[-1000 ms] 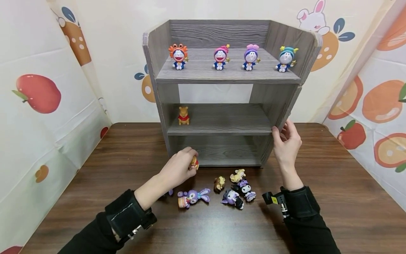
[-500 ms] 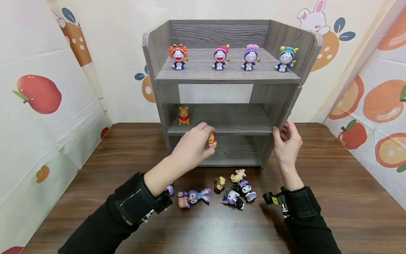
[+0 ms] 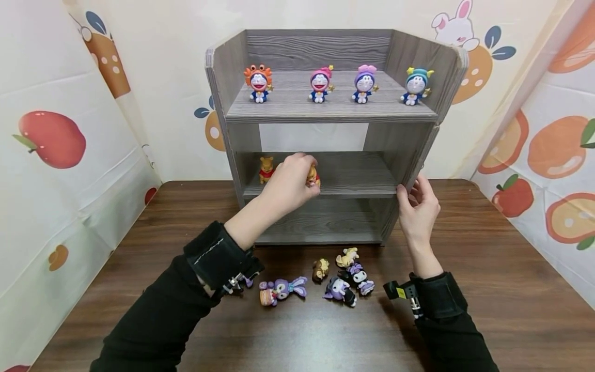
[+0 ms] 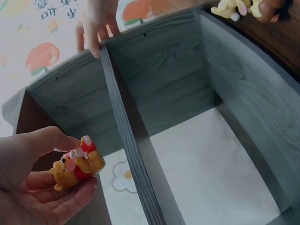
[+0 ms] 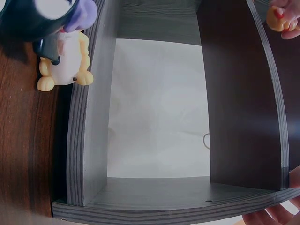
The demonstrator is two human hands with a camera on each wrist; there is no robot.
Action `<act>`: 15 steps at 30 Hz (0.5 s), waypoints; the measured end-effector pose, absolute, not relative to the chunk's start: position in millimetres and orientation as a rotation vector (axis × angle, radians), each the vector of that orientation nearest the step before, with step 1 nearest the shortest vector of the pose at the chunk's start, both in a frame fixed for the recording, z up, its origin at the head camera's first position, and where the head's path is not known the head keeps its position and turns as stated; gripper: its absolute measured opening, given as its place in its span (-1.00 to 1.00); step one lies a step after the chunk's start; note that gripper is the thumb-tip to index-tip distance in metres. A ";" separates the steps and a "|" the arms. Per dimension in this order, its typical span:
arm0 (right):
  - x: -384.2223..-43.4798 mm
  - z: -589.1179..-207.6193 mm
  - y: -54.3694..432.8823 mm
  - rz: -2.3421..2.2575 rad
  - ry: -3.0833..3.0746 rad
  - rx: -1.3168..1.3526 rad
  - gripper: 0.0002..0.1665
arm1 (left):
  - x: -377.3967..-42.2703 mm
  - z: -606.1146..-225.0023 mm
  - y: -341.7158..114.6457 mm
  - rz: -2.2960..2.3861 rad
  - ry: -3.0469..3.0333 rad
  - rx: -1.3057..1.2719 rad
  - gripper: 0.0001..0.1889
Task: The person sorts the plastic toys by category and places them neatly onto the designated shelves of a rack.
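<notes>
My left hand [image 3: 289,185] holds a small Winnie the Pooh figurine [image 4: 77,169] in front of the middle shelf. In the left wrist view, thumb and fingers pinch the toy, a yellow bear in red with a pink piglet at its front. Another Pooh figurine [image 3: 267,169] sits at the left end of that shelf, partly behind the hand. My right hand [image 3: 420,214] grips the right side panel of the grey wooden shelf unit [image 3: 334,114], its thumb on the front edge at middle-shelf height. Its other fingers lie on the panel's outer side.
Several Doraemon figurines [image 3: 318,85] stand along the top shelf. On the brown table [image 3: 195,217] below lie a purple rabbit figurine [image 3: 282,289], a small brown figurine [image 3: 321,270], a cream one [image 3: 347,257] and two black-and-purple ones [image 3: 340,291]. Another purple toy is partly hidden by the left wrist.
My left hand has risen from near the table to the middle shelf and shifted right, carrying the Pooh figurine. My right hand has stayed on the side panel.
</notes>
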State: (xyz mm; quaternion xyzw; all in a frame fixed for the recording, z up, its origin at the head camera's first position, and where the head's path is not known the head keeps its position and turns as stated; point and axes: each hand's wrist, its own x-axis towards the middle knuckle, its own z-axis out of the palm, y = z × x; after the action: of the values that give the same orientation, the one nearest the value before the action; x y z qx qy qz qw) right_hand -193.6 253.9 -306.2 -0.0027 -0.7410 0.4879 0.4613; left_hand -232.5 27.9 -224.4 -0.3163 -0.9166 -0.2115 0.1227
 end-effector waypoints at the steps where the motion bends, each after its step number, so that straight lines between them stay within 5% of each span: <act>1: -193.6 -306.1 254.1 1.199 -1.822 -0.007 -0.63 | -235.0 -223.6 29.5 -0.608 -2.680 -0.915 -0.61; 15: -194.9 -305.5 253.1 1.211 -1.813 -0.016 -0.63 | -260.5 -224.2 44.0 -0.508 -2.758 -0.880 -0.90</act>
State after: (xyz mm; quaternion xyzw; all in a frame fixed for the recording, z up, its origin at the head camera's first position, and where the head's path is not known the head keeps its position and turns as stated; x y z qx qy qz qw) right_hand -194.9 253.1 -305.5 -0.0064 -0.7372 0.4925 0.4625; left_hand -260.5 44.0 -224.2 -0.2979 -0.9335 -0.1719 0.1012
